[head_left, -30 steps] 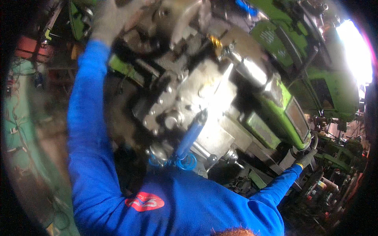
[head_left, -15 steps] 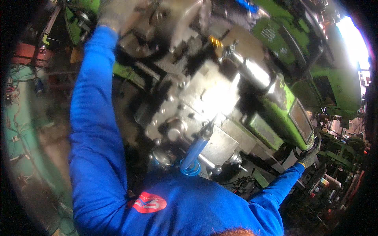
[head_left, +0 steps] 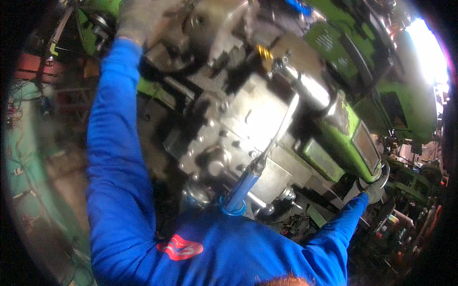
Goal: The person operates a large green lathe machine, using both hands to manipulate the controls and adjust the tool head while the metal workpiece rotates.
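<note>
My left hand (head_left: 143, 21), in a grey work glove, reaches to the top left beside a large round metal chuck (head_left: 191, 21). Its fingers are blurred and run out of the frame, so its grip is hidden. Far to the right, my right hand (head_left: 375, 191), gloved too, is closed on the rim of a handwheel (head_left: 385, 174) at the end of the green tailstock (head_left: 350, 131). A shiny quill (head_left: 312, 90) sticks out of the tailstock toward the chuck, with a gold-coloured tool piece (head_left: 264, 52) near its tip.
A bright metal carriage (head_left: 257, 109) with bolts and levers fills the middle. Across it slants a blue tool (head_left: 243, 188) with a long metal nozzle, close to my chest. A ball-ended lever (head_left: 268, 209) stands nearby. Green machine housings (head_left: 405, 105) rise on the right.
My view shifts slightly. My right hand stays at the handwheel, and my left hand remains by the chuck, still blurred. The tailstock looks unmoved.
</note>
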Action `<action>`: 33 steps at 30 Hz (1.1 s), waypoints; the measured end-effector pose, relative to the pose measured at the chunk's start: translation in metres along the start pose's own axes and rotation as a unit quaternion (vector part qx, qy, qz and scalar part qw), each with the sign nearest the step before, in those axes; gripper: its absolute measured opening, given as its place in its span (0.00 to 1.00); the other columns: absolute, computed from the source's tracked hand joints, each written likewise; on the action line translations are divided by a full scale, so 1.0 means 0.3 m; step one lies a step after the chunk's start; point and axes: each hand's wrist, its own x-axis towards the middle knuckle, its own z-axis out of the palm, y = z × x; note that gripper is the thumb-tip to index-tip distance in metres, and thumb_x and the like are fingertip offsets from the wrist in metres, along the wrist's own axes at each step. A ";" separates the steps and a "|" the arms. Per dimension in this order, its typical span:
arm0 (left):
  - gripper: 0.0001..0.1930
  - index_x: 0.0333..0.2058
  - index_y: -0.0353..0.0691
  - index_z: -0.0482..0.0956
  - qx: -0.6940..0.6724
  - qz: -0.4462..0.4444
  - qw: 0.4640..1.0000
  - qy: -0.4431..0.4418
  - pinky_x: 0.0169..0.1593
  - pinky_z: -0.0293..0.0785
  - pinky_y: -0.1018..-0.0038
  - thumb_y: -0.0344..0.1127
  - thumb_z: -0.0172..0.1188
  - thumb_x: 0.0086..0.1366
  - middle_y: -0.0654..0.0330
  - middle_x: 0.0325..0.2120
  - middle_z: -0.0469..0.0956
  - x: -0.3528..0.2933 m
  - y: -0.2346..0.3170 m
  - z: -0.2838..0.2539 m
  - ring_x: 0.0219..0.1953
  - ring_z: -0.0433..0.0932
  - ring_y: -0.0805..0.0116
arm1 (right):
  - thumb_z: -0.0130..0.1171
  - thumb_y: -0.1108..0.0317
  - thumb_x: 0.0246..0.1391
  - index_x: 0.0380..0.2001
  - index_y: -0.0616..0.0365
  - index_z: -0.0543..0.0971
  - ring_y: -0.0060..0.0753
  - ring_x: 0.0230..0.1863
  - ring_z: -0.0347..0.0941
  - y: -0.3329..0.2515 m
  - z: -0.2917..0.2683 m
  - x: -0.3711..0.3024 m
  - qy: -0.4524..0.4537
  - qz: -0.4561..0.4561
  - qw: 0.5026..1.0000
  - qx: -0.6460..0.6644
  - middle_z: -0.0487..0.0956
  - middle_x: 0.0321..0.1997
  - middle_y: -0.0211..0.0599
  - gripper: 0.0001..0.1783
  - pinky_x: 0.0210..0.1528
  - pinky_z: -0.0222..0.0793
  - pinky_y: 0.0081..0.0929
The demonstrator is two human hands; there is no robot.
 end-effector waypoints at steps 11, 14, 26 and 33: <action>0.44 0.65 0.32 0.67 -0.027 -0.012 1.000 0.003 0.65 0.66 0.57 0.48 0.75 0.55 0.39 0.59 0.71 -0.007 -0.010 0.009 0.62 0.70 0.44 | 0.47 0.44 0.68 0.71 0.35 0.66 0.40 0.55 0.80 0.052 0.040 0.064 0.001 0.000 0.999 0.048 0.83 0.53 0.53 0.31 0.58 0.73 0.38; 0.44 0.65 0.32 0.67 -0.029 -0.013 0.999 -0.005 0.65 0.66 0.57 0.49 0.76 0.54 0.39 0.59 0.72 -0.032 -0.014 -0.009 0.62 0.70 0.44 | 0.47 0.41 0.67 0.70 0.36 0.68 0.43 0.55 0.80 -0.017 0.006 -0.018 -0.017 0.016 0.999 0.022 0.84 0.52 0.53 0.32 0.58 0.73 0.40; 0.45 0.66 0.31 0.66 -0.020 -0.020 0.999 -0.013 0.67 0.64 0.58 0.49 0.75 0.56 0.39 0.59 0.72 -0.035 -0.014 -0.023 0.63 0.70 0.44 | 0.43 0.27 0.60 0.61 0.36 0.80 0.45 0.53 0.80 -0.029 0.059 0.001 0.009 0.026 0.985 0.172 0.85 0.52 0.51 0.38 0.56 0.73 0.42; 0.45 0.65 0.33 0.66 0.002 -0.047 0.999 -0.020 0.60 0.70 0.55 0.49 0.74 0.54 0.40 0.51 0.75 -0.018 0.012 -0.018 0.56 0.73 0.43 | 0.42 0.26 0.60 0.66 0.26 0.73 0.45 0.56 0.78 0.098 0.046 0.104 -0.032 0.138 0.990 0.019 0.84 0.53 0.51 0.37 0.61 0.69 0.44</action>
